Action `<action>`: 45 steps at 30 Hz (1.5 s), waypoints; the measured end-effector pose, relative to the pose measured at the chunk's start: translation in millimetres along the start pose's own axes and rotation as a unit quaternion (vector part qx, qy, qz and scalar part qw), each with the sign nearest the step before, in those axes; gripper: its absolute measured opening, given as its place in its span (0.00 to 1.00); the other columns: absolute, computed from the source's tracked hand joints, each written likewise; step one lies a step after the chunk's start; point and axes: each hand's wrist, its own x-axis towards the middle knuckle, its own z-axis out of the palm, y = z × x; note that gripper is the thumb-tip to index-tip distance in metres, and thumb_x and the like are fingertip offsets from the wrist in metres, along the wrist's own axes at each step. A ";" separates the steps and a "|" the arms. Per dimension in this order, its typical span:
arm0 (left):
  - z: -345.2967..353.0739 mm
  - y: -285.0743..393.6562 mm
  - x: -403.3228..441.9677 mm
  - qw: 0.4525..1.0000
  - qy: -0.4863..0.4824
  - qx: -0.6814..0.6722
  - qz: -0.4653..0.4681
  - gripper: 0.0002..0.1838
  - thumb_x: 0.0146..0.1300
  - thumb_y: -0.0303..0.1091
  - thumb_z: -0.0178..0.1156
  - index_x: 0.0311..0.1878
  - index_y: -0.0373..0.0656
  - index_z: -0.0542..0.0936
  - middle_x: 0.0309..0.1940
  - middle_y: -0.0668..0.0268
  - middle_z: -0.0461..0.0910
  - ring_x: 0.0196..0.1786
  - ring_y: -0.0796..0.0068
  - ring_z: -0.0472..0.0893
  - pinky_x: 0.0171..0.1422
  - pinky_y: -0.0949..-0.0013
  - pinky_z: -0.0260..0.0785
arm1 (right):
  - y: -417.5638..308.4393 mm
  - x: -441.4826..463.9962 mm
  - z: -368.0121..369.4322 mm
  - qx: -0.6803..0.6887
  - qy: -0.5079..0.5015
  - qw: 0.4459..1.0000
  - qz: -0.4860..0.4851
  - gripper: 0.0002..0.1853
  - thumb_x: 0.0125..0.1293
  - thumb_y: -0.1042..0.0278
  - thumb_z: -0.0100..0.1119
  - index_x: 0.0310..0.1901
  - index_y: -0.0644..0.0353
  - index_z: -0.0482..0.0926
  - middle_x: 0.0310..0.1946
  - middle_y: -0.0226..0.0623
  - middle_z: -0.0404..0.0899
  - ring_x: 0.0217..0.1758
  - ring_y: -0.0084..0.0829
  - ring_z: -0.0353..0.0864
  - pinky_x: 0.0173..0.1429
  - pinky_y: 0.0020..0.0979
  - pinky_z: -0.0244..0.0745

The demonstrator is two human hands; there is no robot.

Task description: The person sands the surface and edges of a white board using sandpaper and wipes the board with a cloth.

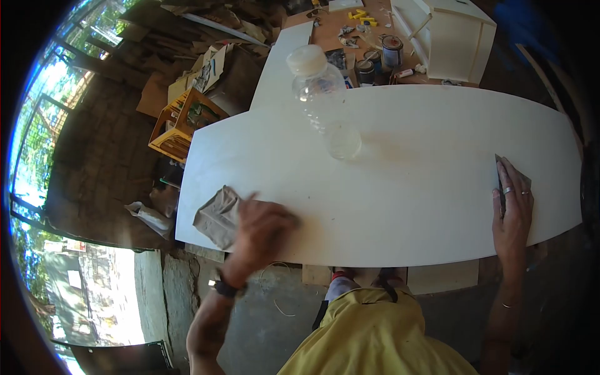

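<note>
My left hand [265, 228] is over the near left part of a white panel [412, 200], its fingers smeared by motion. Whether they hold anything cannot be made out. Right beside it, a crumpled grey-beige cloth [217, 219] lies on the panel. Toward the panel's right end, my right hand [515, 209] presses a thin dark grey sheet [498, 164], like folded sandpaper, against the surface, with the thumb and fingers around it. A clear plastic bottle [320, 100] with a white cap stands upright on the panel between the hands, farther back.
Behind the panel, a brown worktop [375, 40] carries paint cans [392, 53], yellow pieces [361, 15] and a white cabinet-like box [453, 40]. A yellow crate [184, 125] and scrap boards [206, 69] are at the back left. Small dark specks dot the panel.
</note>
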 end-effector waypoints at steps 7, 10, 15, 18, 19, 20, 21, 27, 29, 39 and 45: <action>0.7 -11.8 -1.5 0.999 0.014 0.042 -0.014 0.04 0.55 0.27 0.69 0.31 0.48 0.83 0.35 0.69 0.82 0.45 0.70 0.81 0.71 0.45 0.60 | 1.5 -1.2 2.4 0.008 0.011 1.000 -0.021 0.26 0.70 0.74 0.54 0.69 0.56 0.69 0.69 0.38 0.69 0.73 0.43 0.66 0.75 0.45 0.59; 0.5 -0.9 0.0 1.000 -0.015 0.014 0.014 0.04 0.55 0.28 0.69 0.31 0.49 0.84 0.36 0.69 0.82 0.46 0.70 0.81 0.72 0.44 0.59 | 2.7 0.7 1.0 0.031 0.018 0.998 -0.045 0.25 0.69 0.76 0.54 0.69 0.59 0.70 0.68 0.40 0.70 0.72 0.43 0.67 0.74 0.45 0.61; -2.1 -3.3 0.1 0.999 -0.004 0.011 0.038 0.04 0.55 0.30 0.70 0.32 0.49 0.84 0.38 0.70 0.82 0.45 0.69 0.80 0.70 0.50 0.62 | 3.8 -2.1 0.5 0.032 0.012 0.998 -0.054 0.24 0.71 0.74 0.51 0.68 0.60 0.70 0.68 0.40 0.71 0.72 0.42 0.67 0.74 0.44 0.61; -14.2 -27.8 -13.5 1.000 -0.021 0.013 0.008 0.06 0.55 0.32 0.69 0.36 0.52 0.85 0.41 0.74 0.82 0.50 0.71 0.79 0.74 0.48 0.56 | 9.3 1.2 1.4 0.029 -0.005 0.998 -0.060 0.22 0.76 0.67 0.48 0.69 0.59 0.69 0.70 0.36 0.69 0.74 0.40 0.64 0.75 0.45 0.58; -21.8 -43.4 -21.5 0.999 -0.025 0.022 -0.004 0.07 0.56 0.32 0.68 0.38 0.53 0.85 0.43 0.76 0.81 0.52 0.73 0.79 0.77 0.46 0.52 | 9.0 1.5 1.4 0.029 -0.007 0.998 -0.058 0.22 0.76 0.67 0.48 0.69 0.60 0.69 0.70 0.36 0.69 0.74 0.40 0.64 0.75 0.45 0.58; -23.6 -50.4 -25.4 0.999 -0.043 0.003 -0.010 0.07 0.56 0.32 0.69 0.39 0.53 0.85 0.44 0.76 0.81 0.53 0.72 0.78 0.78 0.45 0.51 | 8.5 0.9 0.2 0.029 -0.010 0.998 -0.053 0.22 0.76 0.67 0.48 0.69 0.60 0.69 0.70 0.37 0.69 0.74 0.40 0.65 0.75 0.45 0.58; -17.2 -38.1 -16.3 0.999 -0.040 -0.014 0.006 0.06 0.56 0.33 0.69 0.37 0.53 0.86 0.43 0.76 0.82 0.53 0.72 0.79 0.78 0.45 0.51 | 9.1 1.0 -0.1 0.025 -0.007 0.998 -0.052 0.22 0.76 0.67 0.48 0.69 0.60 0.69 0.70 0.37 0.69 0.74 0.40 0.65 0.75 0.45 0.58; -30.5 -40.5 -18.2 0.998 -0.061 0.019 0.018 0.08 0.57 0.34 0.69 0.40 0.55 0.87 0.47 0.77 0.82 0.55 0.72 0.78 0.78 0.44 0.51 | 6.6 1.9 -0.4 0.024 0.022 0.997 -0.075 0.24 0.68 0.78 0.53 0.66 0.64 0.71 0.67 0.42 0.72 0.70 0.44 0.69 0.72 0.43 0.63; -23.5 -42.2 -18.1 0.998 -0.061 -0.002 0.022 0.09 0.56 0.34 0.69 0.41 0.57 0.87 0.45 0.79 0.82 0.54 0.73 0.79 0.78 0.44 0.52 | 3.0 1.8 -0.8 0.014 0.022 0.998 -0.061 0.24 0.68 0.78 0.54 0.67 0.63 0.71 0.67 0.41 0.72 0.70 0.44 0.68 0.73 0.43 0.63; -20.5 -38.6 1.2 0.982 -0.076 0.035 0.170 0.13 0.52 0.34 0.71 0.42 0.60 0.87 0.50 0.83 0.84 0.52 0.79 0.80 0.76 0.46 0.59 | 3.9 0.0 0.6 -0.021 -0.012 1.000 -0.015 0.23 0.75 0.66 0.48 0.69 0.58 0.69 0.70 0.37 0.70 0.73 0.41 0.66 0.75 0.43 0.59; -39.7 -66.9 10.3 0.966 -0.121 0.039 0.224 0.12 0.51 0.34 0.69 0.41 0.60 0.87 0.50 0.84 0.84 0.52 0.79 0.80 0.76 0.48 0.59 | -1.2 -1.8 2.7 0.001 0.001 1.000 0.022 0.22 0.74 0.68 0.49 0.68 0.59 0.70 0.66 0.44 0.72 0.69 0.45 0.70 0.73 0.43 0.62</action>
